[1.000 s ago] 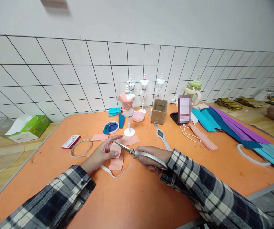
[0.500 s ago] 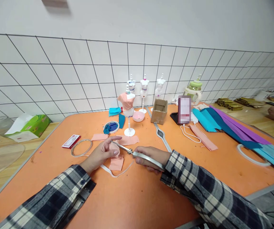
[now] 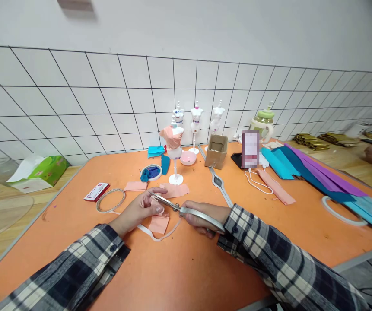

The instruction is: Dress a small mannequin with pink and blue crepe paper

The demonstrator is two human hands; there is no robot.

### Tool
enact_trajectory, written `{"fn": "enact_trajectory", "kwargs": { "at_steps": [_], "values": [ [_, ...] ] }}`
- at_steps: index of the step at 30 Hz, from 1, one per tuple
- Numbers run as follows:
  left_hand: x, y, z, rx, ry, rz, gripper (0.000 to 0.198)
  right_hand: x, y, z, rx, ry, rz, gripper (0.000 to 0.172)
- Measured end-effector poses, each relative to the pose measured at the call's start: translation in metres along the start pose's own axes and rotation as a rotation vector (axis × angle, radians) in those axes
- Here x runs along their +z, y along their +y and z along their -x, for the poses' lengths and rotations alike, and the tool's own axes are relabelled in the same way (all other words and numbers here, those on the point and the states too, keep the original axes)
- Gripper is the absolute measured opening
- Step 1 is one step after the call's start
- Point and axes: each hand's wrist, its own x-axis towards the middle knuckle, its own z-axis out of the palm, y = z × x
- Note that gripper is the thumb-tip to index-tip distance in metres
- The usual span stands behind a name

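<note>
Two hands meet over the orange table (image 3: 186, 272). The left hand (image 3: 137, 209) has thumb and fingers closed on the peach piece (image 3: 158, 224), and the right hand (image 3: 203, 218) is clamped round the handles of the scissors (image 3: 186, 210). The peach piece is at the middle of the table, just in front of the nearest dress form (image 3: 174, 151); its upper part is in the left fingers, and its lower end hangs below the thumb near the tabletop. It is pale, matt and thin, with creases, a soft fold by the thumb and a fairly straight lower edge (whether cloth or paper, I cannot tell). The scissors are silver-grey, slim in the blade and thick in the bow, pointing left and away, tips right by the left fingers. Whether the blades bite into the piece is too small to tell.

A white ribbon (image 3: 155, 238) curves on the table below the left hand. Behind the hands lies a flat peach strip (image 3: 175, 190), and the dress form's chest is wrapped in the same colour, one shoulder bare. Left of the left hand are a thin ring (image 3: 108, 211) and a red-and-white box (image 3: 96, 192)
</note>
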Motion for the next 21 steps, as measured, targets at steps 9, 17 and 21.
{"fn": "enact_trajectory", "kwargs": {
  "at_steps": [9, 17, 21],
  "values": [
    [0.005, 0.003, -0.001, -0.020, 0.000, -0.030, 0.050, -0.001, 0.002, -0.002, -0.026, -0.045, -0.027, 0.054],
    [0.004, 0.002, 0.000, -0.034, -0.056, -0.078, 0.039, 0.000, 0.012, -0.011, -0.056, -0.045, -0.085, 0.049],
    [0.004, 0.003, 0.000, -0.040, -0.050, -0.116, 0.037, -0.002, 0.019, -0.020, -0.086, -0.052, -0.102, 0.049]
  ]
}}
